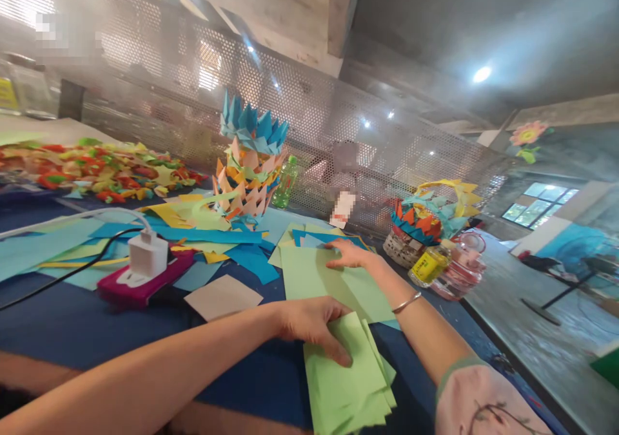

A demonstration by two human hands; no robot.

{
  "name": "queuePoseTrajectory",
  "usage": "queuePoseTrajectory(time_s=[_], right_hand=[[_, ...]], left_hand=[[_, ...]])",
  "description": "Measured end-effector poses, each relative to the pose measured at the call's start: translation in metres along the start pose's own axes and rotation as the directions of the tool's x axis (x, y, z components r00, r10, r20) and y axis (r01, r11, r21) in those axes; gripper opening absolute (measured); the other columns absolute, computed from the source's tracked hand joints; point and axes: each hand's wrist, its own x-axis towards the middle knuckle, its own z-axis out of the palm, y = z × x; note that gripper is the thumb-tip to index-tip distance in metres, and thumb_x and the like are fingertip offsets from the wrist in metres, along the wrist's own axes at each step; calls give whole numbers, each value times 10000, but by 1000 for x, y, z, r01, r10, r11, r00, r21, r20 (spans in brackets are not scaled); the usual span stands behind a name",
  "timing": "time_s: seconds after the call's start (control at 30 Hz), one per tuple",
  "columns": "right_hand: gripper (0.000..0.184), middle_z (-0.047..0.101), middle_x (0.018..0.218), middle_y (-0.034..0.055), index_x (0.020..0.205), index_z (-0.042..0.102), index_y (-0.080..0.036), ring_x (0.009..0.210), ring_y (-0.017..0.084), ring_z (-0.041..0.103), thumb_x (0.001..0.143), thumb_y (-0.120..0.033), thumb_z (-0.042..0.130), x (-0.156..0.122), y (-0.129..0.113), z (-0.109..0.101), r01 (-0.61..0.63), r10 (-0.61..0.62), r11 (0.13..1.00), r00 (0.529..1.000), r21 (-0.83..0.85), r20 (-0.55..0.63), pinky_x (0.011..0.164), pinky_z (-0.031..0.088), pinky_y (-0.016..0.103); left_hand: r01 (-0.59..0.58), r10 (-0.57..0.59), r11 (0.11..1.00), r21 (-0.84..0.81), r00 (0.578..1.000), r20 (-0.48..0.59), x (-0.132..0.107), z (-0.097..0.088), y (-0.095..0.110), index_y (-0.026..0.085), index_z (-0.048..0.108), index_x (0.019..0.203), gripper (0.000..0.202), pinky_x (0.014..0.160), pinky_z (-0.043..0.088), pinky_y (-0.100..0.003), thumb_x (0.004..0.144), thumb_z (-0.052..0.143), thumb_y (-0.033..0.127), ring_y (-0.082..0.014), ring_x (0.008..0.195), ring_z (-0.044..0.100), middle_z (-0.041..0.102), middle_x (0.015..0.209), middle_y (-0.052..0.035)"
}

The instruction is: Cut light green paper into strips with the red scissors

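Observation:
My left hand (316, 325) grips a stack of light green paper pieces (345, 383) near the table's front edge, thumb on top and the other fingers hidden beneath. Several sheets in the stack fan out unevenly at the lower right. Farther forward, my right hand (347, 254) rests with its fingers stretched over the far edge of a large light green sheet (333, 287). Blue and yellow paper (314, 236) peeks out behind that sheet. A pale square of paper (225, 298) lies on the dark blue table cover, left of the large sheet.
A purple power strip (145, 280) with a white charger (147, 254) and cables sits at left. Tiered folded-paper crowns (246, 190) stand behind paper strips. A heap of colourful scraps (97, 171) lies back left. Bottles (430, 265) and a basket (401, 248) stand at right.

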Motion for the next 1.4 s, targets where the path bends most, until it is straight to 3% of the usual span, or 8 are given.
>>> queuePoseTrajectory(time_s=[0.1,0.3,0.6,0.93,1.1,1.2,1.27,1.4], right_hand=[[656,610,1083,107,1159,569,-179,953,237,559,618,-520,714,-4,13,2,-38,38,999,999,-1,18,788,419,302],[149,644,798,23,800,643,-184,741,167,564,800,-293,542,-11,7,-1,-58,57,996,998,-62,-26,647,374,239],[204,660,932,57,869,638,-212,846,205,576,843,-206,436,-28,11,-14,-138,124,983,986,-125,-113,658,355,266],[245,651,996,70,962,650,-225,985,221,557,871,-188,425,-38,-17,2,-102,77,986,980,-132,-183,805,375,327],[283,568,1158,100,1150,549,-191,1081,207,502,899,-262,438,-44,-24,9,-77,130,988,875,131,-466,899,373,341],[384,626,913,79,1016,577,-169,830,172,590,916,-462,350,-58,-37,7,-63,266,803,928,593,-262,708,470,288],[380,626,817,49,953,585,-177,709,143,591,859,-520,449,-68,-47,6,-86,170,612,985,786,-24,590,467,238],[256,625,755,15,918,577,-173,626,104,583,724,-304,679,-80,-55,10,-71,115,457,993,887,21,521,431,180]], left_hand=[[-36,35,999,-15,998,-43,1,0,-2,177,694,888,491,639,535,-264,432,847,278,-192,726,664,716,854,-26],[-128,99,987,-94,958,-271,3,-5,5,137,676,931,466,730,516,-313,510,813,281,-236,831,660,712,889,-76],[-123,21,988,-90,696,-717,6,-20,14,142,650,911,424,624,521,-310,539,767,309,-232,727,668,714,765,-64],[-97,18,994,-46,572,-820,10,-36,9,153,632,871,298,648,527,-287,615,695,292,-229,799,669,712,788,-65],[-86,35,996,-13,532,-846,10,-41,10,151,637,909,347,676,531,-309,611,691,321,-244,828,668,712,833,-77],[-113,42,993,-17,495,-868,10,-41,12,148,644,890,325,675,530,-307,612,686,310,-245,825,667,713,841,-84],[-129,44,991,-22,486,-873,10,-39,13,149,645,869,301,664,531,-306,613,683,304,-243,806,669,713,819,-80],[-141,67,990,-4,493,-868,8,-38,17,146,643,856,267,631,536,-305,646,644,311,-232,762,668,707,805,-78]])
